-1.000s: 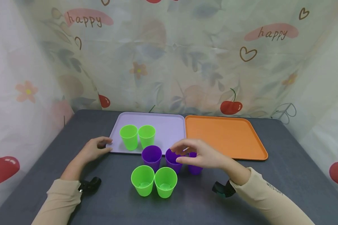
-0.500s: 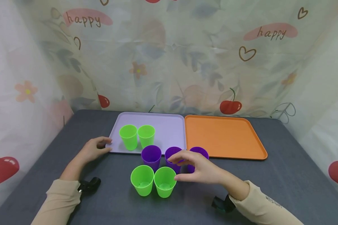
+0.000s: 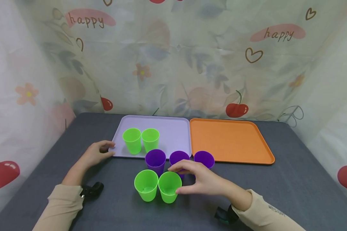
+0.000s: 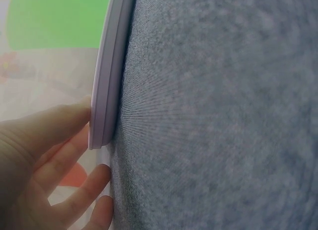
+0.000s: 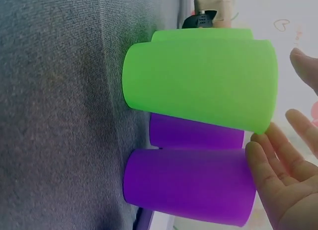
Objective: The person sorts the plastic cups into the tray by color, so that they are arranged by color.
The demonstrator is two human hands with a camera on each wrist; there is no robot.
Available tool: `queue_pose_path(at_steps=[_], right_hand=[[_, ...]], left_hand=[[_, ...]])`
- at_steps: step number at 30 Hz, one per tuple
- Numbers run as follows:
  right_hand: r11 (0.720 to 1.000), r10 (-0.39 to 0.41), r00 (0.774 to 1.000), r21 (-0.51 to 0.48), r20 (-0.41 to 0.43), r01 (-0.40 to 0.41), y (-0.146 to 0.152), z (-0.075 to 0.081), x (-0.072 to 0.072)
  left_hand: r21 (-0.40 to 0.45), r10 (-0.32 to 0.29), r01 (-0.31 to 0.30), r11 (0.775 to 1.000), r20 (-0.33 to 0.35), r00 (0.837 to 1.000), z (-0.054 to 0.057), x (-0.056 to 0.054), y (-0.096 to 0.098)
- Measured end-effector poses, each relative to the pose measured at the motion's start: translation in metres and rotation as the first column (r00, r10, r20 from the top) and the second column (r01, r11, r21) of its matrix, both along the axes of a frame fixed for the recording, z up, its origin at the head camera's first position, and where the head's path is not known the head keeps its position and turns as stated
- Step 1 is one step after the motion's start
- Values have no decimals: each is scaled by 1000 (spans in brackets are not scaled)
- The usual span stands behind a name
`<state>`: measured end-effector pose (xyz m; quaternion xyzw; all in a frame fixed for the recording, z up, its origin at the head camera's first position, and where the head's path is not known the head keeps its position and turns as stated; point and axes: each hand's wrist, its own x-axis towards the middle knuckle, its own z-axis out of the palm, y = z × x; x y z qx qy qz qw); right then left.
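Two green cups (image 3: 132, 140) stand on the lilac tray (image 3: 173, 131). Three purple cups (image 3: 155, 161) stand in a row on the table in front of it. Two more green cups stand nearer me, a left one (image 3: 146, 185) and a right one (image 3: 169, 186). My right hand (image 3: 175, 180) hovers at the right green cup (image 5: 198, 83), fingers spread around its rim with a gap showing in the right wrist view. My left hand (image 3: 99, 152) rests at the lilac tray's front left corner (image 4: 105, 101), its fingers (image 4: 64, 123) touching the edge.
An empty orange tray (image 3: 229, 139) lies to the right of the lilac one. The grey table (image 3: 292, 186) is hemmed in by patterned curtains at the back and on both sides. A wrist camera mount (image 3: 92, 190) sits on each sleeve.
My right hand has moved from above the purple cups toward me and to the left, down to the right green cup. The left hand and all cups have stayed put.
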<state>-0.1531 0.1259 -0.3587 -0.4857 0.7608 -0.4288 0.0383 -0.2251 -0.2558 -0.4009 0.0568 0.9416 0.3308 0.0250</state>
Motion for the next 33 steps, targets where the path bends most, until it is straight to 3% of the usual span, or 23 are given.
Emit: queue_pose_path(at_steps=[14,26,33], right_hand=[[995,-35,986,83,-165,49,-8,-1,4],[994,-69,979,74,-190,84,-10,1,7],[993,-98,982,45,-160,106,-8,8,8]], left_hand=[[-3,-11,11,1000,13,1000,2,0,-1],[4,-10,10,1000,-1,1000,1,0,-1],[12,-14,14,1000,-18,1000,-1,-1,-2]])
